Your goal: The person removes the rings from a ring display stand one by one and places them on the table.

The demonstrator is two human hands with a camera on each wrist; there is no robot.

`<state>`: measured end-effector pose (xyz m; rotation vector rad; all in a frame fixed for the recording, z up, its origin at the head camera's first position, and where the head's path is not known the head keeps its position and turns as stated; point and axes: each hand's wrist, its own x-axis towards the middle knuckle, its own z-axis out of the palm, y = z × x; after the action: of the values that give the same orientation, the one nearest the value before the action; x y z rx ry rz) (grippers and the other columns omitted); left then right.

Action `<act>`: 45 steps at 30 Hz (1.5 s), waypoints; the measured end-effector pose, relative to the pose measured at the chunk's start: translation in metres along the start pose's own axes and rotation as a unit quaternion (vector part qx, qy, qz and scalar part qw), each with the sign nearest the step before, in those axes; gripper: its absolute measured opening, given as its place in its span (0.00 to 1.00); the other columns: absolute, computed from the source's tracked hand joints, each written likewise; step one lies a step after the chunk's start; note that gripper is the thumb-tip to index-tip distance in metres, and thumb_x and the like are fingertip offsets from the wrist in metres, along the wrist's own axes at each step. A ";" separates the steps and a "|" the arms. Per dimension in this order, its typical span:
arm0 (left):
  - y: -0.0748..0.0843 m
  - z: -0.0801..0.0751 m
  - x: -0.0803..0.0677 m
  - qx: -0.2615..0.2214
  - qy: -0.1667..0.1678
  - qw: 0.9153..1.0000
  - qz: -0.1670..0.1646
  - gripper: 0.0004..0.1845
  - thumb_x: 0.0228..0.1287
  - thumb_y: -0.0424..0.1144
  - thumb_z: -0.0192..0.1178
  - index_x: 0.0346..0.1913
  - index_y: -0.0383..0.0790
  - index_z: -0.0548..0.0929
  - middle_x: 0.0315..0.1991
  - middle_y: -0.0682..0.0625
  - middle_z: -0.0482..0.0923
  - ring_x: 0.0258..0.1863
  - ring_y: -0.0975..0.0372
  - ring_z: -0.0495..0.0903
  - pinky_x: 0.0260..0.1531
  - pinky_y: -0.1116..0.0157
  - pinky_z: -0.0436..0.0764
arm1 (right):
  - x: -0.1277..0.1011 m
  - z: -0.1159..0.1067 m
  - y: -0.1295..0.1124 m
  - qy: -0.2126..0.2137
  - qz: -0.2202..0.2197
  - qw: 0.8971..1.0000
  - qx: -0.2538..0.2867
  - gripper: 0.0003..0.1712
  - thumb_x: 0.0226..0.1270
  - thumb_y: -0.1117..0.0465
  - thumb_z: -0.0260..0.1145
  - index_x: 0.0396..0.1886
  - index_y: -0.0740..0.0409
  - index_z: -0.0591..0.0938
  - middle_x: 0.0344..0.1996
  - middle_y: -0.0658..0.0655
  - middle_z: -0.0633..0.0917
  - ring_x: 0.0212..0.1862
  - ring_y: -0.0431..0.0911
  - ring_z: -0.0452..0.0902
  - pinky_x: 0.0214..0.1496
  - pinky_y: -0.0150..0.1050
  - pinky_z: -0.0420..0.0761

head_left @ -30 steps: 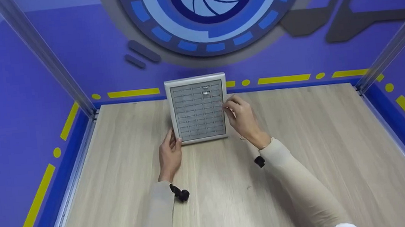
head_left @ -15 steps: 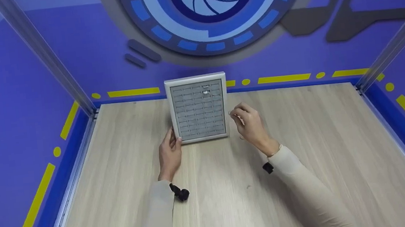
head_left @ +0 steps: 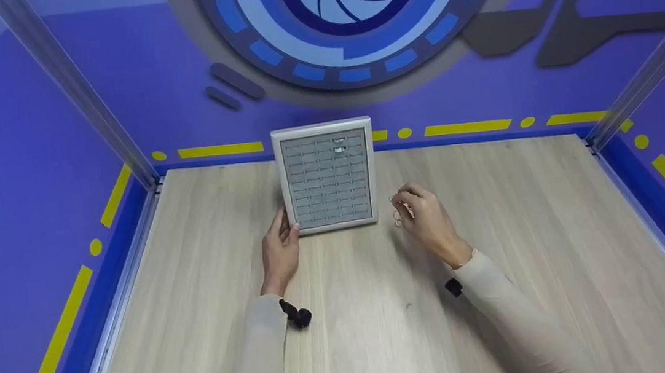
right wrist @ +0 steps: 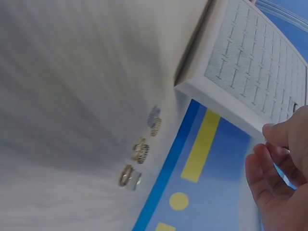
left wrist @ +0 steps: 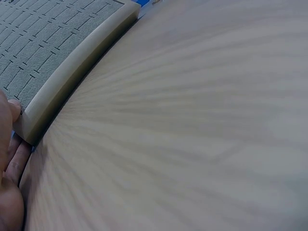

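Note:
A ring display tray (head_left: 372,176) with a pale frame and rows of slots in grey padding stands tilted up at the back of the table. My left hand (head_left: 282,256) grips its lower left corner, thumb on the front rim and fingers behind. Two shiny rings (head_left: 339,146) sit in upper slots. To the tray's right, my right hand (head_left: 427,220) pinches a small ring (head_left: 392,198) at its fingertips. Beneath that hand lie loose rings (head_left: 398,223); the right wrist view shows several gold and silver rings (right wrist: 140,150) in pairs on the wood.
The wooden table (head_left: 354,332) is bordered by blue panels with yellow markings (head_left: 467,127) and metal corner posts (head_left: 75,90). A small faint mark (head_left: 409,306) shows on the wood in front. Black wrist cameras (head_left: 302,317) are strapped to both sleeves.
My right hand has drawn away from the tray's right edge, down and to the right, carrying the small ring over the loose ones. My left hand and the tray have stayed put.

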<state>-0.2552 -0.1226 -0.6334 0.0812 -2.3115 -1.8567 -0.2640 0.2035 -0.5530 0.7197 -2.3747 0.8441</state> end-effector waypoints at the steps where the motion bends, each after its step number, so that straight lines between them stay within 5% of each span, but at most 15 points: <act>1: 0.000 0.000 0.000 0.001 -0.003 1.000 0.000 0.34 0.82 0.34 0.59 0.84 0.39 0.61 0.79 0.40 0.69 0.74 0.49 0.75 0.75 0.61 0.78 | -0.002 -0.001 0.001 0.001 0.004 1.000 -0.001 0.07 0.65 0.78 0.72 0.36 0.65 0.88 0.38 0.57 0.86 0.40 0.51 0.86 0.43 0.41 0.93; 14: 0.000 0.000 0.000 -0.004 -0.002 1.000 0.000 0.35 0.81 0.33 0.59 0.85 0.38 0.60 0.79 0.38 0.69 0.74 0.47 0.75 0.76 0.59 0.78 | -0.024 -0.004 0.012 -0.043 0.049 0.998 0.015 0.07 0.66 0.78 0.71 0.36 0.64 0.90 0.38 0.56 0.88 0.42 0.50 0.87 0.45 0.41 0.93; 24: 0.001 -0.001 -0.001 0.001 0.000 1.000 0.002 0.34 0.82 0.36 0.58 0.84 0.38 0.60 0.79 0.39 0.69 0.75 0.48 0.75 0.76 0.59 0.77 | -0.033 -0.003 0.020 -0.060 0.027 0.998 0.004 0.07 0.68 0.75 0.71 0.33 0.63 0.91 0.37 0.58 0.87 0.41 0.50 0.87 0.41 0.43 0.93; 45: 0.000 0.001 -0.001 -0.004 0.001 1.000 0.003 0.35 0.81 0.34 0.59 0.84 0.36 0.60 0.79 0.38 0.68 0.74 0.48 0.75 0.76 0.59 0.78 | -0.040 0.001 0.027 -0.172 0.030 0.984 -0.023 0.04 0.65 0.73 0.76 0.33 0.62 0.92 0.36 0.57 0.88 0.41 0.51 0.87 0.44 0.43 0.93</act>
<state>-0.2547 -0.1215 -0.6333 0.0743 -2.3005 -1.8629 -0.2522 0.2331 -0.5893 0.8357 -2.7233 0.7331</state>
